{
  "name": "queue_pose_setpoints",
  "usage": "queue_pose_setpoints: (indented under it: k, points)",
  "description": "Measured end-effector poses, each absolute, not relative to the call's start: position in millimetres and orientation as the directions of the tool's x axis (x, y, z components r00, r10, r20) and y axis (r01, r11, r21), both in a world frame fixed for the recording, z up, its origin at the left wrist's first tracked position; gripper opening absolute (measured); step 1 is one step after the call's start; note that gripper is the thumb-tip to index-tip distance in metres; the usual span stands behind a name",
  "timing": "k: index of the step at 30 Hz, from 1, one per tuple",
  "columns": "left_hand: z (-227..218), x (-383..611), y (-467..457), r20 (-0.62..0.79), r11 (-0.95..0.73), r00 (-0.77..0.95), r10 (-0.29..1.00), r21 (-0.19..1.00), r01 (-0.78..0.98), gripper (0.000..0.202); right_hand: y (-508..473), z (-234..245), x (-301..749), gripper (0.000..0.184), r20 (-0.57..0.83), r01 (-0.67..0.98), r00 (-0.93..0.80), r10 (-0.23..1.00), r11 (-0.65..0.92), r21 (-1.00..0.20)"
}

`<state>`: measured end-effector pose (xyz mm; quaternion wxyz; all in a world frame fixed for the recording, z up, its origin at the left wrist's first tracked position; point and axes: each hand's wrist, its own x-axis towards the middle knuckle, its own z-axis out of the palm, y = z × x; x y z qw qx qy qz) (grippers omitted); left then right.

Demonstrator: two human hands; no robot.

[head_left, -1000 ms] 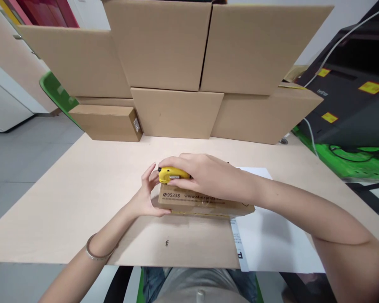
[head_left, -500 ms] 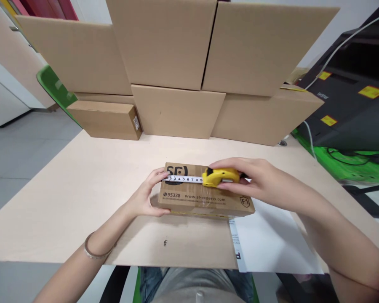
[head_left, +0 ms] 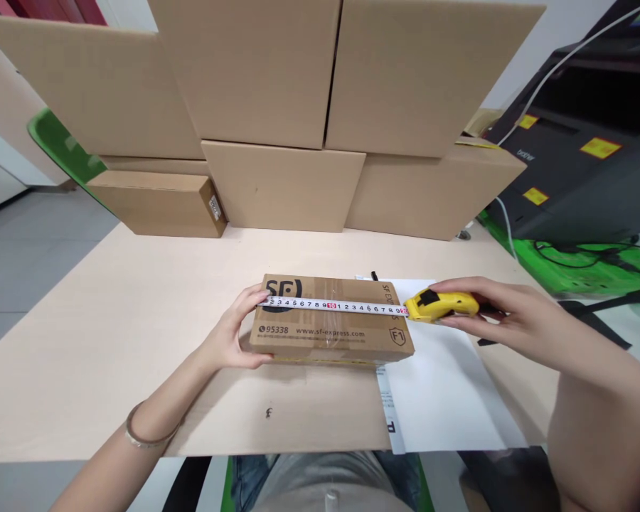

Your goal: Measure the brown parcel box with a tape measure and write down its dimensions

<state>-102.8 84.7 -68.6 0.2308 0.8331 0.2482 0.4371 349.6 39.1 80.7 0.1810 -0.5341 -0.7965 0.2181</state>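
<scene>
One full length of the box [head_left: 328, 340] is now spanned by the tape [head_left: 336, 306], its end pinned by the left hand [head_left: 229, 340], its yellow case [head_left: 441, 304] clasped in the right hand [head_left: 512, 321].

My left hand [head_left: 233, 333] lies out ahead of me, a little left of centre, palm turned to the right. The fingers curl forward and bend down at the tips, the thumb is tucked low beneath them, and the grip is a closed pinch. Its bare forearm runs back to the lower left, wrist straight. My right hand [head_left: 504, 318] sits well apart to the right at about the same height, palm down, fingers wrapped over and thumb under, grip closed. That bare forearm slants off toward the lower right corner.
</scene>
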Motion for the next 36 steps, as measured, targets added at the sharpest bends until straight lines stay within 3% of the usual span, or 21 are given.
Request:
queue_pose_setpoints:
  k: [9,13,26,33,36]
  points:
    - [-69.6,-103.4,85.1,0.605,-0.764,0.493,0.625,0.602,0.23,0.093,40.8,84.3,346.8,0.035,0.056,0.753,-0.383,0.922,0.347,-0.559]
    - [-67.7,-102.2,84.7,0.605,-0.759,0.484,0.632,0.612,0.225,0.095,48.4,99.6,333.1,0.036,0.104,0.724,-0.453,0.886,0.433,-0.537]
    - [-82.4,-106.3,83.8,0.586,-0.717,0.47,0.661,0.677,0.164,0.116,103.4,108.2,170.8,0.03,0.156,0.418,-0.838,0.524,0.798,-0.435]
    - [-76.1,-96.8,75.1,0.458,-0.505,0.398,0.795,0.863,0.015,0.142,105.8,111.7,154.8,0.028,0.22,0.375,-0.851,0.477,0.845,-0.381]
    - [-57.0,-87.8,69.4,0.329,-0.334,0.251,0.91,0.942,-0.024,0.123,103.4,119.9,163.8,0.031,0.317,0.375,-0.786,0.531,0.817,-0.438]
